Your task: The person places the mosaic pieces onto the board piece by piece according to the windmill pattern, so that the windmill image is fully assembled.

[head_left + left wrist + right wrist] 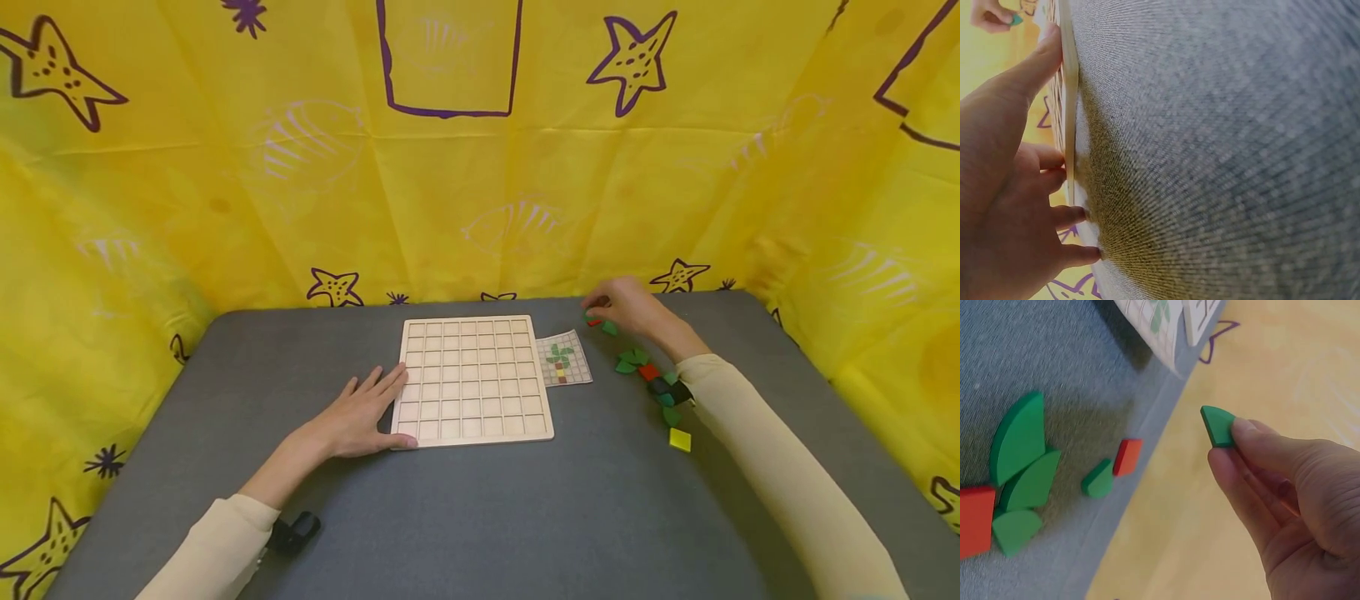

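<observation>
A wooden grid board (pixel 472 379) lies on the table, its squares bare. My left hand (pixel 360 417) rests at its left edge, fingers spread and thumb on the near left corner. In the right wrist view my right hand (pixel 1291 481) pinches a green quarter-round piece (pixel 1217 426) between thumb and fingers, above the table. Below it lie a red piece (pixel 1127 457) and a green piece (pixel 1099 479). A pattern card (pixel 564 358) showing green, yellow and brown shapes touches the board's right side.
Several green pieces (pixel 632 358), a red square (pixel 649 372) and dark pieces lie in a loose row right of the card, with a yellow square (pixel 680 440) nearest. A yellow patterned cloth (pixel 450 183) hangs behind the grey table (pixel 480 517).
</observation>
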A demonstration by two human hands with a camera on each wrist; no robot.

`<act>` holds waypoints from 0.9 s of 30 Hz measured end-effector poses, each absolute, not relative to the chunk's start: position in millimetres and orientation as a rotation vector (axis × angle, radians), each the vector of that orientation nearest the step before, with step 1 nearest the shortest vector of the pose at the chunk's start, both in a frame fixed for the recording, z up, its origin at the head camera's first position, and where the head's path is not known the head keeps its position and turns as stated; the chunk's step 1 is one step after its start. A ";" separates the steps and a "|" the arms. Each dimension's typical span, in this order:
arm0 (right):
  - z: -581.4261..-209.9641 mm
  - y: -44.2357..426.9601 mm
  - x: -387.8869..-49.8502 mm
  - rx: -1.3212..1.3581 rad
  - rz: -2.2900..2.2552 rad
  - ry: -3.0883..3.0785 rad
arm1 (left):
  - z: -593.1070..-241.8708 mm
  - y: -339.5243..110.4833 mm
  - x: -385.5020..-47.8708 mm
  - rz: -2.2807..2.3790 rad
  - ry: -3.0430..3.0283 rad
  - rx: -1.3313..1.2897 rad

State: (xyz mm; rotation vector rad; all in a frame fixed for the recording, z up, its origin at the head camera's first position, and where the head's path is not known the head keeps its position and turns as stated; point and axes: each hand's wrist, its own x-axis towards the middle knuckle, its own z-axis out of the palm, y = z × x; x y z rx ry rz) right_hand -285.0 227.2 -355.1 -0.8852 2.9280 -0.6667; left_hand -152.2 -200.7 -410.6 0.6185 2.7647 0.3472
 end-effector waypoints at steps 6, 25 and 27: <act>-356.7 214.5 -283.9 -0.870 -0.695 2.893 | -412.6 -201.7 -152.5 0.366 2.762 0.621; -364.8 170.2 -290.6 -0.995 -0.737 2.827 | -410.5 -199.4 -155.4 0.382 2.736 0.599; -365.9 166.3 -291.2 -0.991 -0.750 2.814 | -410.5 -199.9 -155.1 0.384 2.736 0.595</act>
